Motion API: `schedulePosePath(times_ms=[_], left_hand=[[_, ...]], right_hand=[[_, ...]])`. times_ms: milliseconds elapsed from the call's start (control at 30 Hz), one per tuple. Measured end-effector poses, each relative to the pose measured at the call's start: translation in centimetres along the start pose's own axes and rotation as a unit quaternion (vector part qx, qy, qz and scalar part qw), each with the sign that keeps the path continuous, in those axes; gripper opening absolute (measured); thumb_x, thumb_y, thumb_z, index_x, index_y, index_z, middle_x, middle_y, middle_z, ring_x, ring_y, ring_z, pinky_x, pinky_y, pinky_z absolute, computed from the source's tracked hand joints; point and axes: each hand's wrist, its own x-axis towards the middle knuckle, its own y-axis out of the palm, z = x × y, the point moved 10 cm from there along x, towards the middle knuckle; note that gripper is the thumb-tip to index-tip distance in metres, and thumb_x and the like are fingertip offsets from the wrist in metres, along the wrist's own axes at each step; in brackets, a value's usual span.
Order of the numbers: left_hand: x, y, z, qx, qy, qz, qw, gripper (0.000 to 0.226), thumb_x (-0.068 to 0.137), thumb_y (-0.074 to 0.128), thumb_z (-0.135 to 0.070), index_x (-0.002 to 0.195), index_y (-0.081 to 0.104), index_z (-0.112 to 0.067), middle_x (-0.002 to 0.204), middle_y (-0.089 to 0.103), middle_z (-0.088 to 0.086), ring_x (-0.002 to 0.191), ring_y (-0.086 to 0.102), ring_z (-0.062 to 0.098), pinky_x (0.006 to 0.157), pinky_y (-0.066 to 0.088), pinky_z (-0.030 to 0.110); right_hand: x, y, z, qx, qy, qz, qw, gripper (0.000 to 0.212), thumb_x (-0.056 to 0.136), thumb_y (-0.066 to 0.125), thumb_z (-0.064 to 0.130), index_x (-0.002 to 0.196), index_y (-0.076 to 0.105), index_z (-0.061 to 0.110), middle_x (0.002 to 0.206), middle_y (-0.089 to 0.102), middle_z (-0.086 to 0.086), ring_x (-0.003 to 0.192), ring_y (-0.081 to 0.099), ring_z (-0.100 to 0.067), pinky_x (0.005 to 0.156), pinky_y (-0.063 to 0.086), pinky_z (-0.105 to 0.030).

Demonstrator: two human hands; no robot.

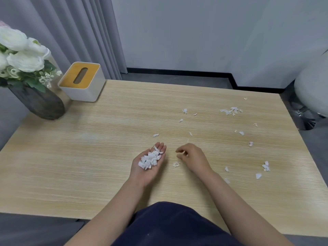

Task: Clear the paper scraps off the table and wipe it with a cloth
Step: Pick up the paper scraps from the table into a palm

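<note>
The left hand (148, 164) lies palm up on the tabletop (88, 157), fingers (160, 147) straight, cupping a pile of paper scraps (150, 159). At its 3 o'clock, the right hand (192, 158) pinches one scrap (182, 152) between curled fingers. Loose scraps (230, 110) lie scattered toward 2 o'clock.

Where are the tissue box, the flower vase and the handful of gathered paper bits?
tissue box (83, 82): head view, on its wooden lid.
flower vase (42, 103): head view, on its dark body.
pile of paper scraps (150, 159): head view, middle of the heap in the left hand (147, 166).
</note>
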Motion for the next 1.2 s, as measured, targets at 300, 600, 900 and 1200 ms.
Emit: schedulePosePath(times_ms=[300, 600, 900, 1200], left_hand=[[0.5, -1.2, -0.2, -0.004, -0.009, -0.010, 1.000, 0.045, 0.098, 0.029, -0.013, 0.102, 0.064, 0.015, 0.114, 0.063, 0.026, 0.098, 0.064, 0.042, 0.089, 0.049, 0.051], [0.6, -1.2, -0.1, 0.011, -0.004, -0.003, 1.000, 0.040, 0.084, 0.039, -0.010, 0.097, 0.068, 0.014, 0.117, 0.063, 0.025, 0.096, 0.066, 0.039, 0.084, 0.049, 0.049], [1.0, -0.5, 0.0, -0.016, 0.007, 0.021, 1.000, 0.033, 0.091, 0.036, -0.003, 0.095, 0.065, 0.012, 0.100, 0.067, 0.024, 0.087, 0.069, 0.034, 0.070, 0.058, 0.045], [1.5, -1.1, 0.3, 0.014, -0.012, -0.007, 1.000, 0.040, 0.091, 0.036, -0.011, 0.100, 0.068, 0.012, 0.114, 0.064, 0.023, 0.097, 0.067, 0.036, 0.086, 0.050, 0.047]], right_hand=[[-0.5, 6.0, -1.9, -0.121, -0.008, 0.093, 0.988, 0.015, 0.091, 0.054, 0.014, 0.104, 0.062, 0.012, 0.106, 0.055, -0.006, 0.098, 0.055, -0.024, 0.081, 0.044, -0.033], [-0.1, -0.4, 4.1, 0.107, -0.040, -0.053, 0.992, 0.008, 0.088, 0.060, 0.017, 0.094, 0.065, 0.017, 0.087, 0.063, 0.005, 0.081, 0.056, -0.009, 0.072, 0.041, -0.019], [0.1, 0.6, 7.4, 0.050, -0.091, -0.001, 0.995, 0.018, 0.089, 0.059, 0.024, 0.105, 0.067, 0.021, 0.095, 0.058, 0.008, 0.092, 0.053, -0.008, 0.082, 0.044, -0.028], [0.8, -1.4, 3.6, 0.092, -0.044, -0.057, 0.993, 0.021, 0.089, 0.061, 0.022, 0.109, 0.067, 0.017, 0.099, 0.062, 0.003, 0.082, 0.055, -0.008, 0.078, 0.043, -0.021]])
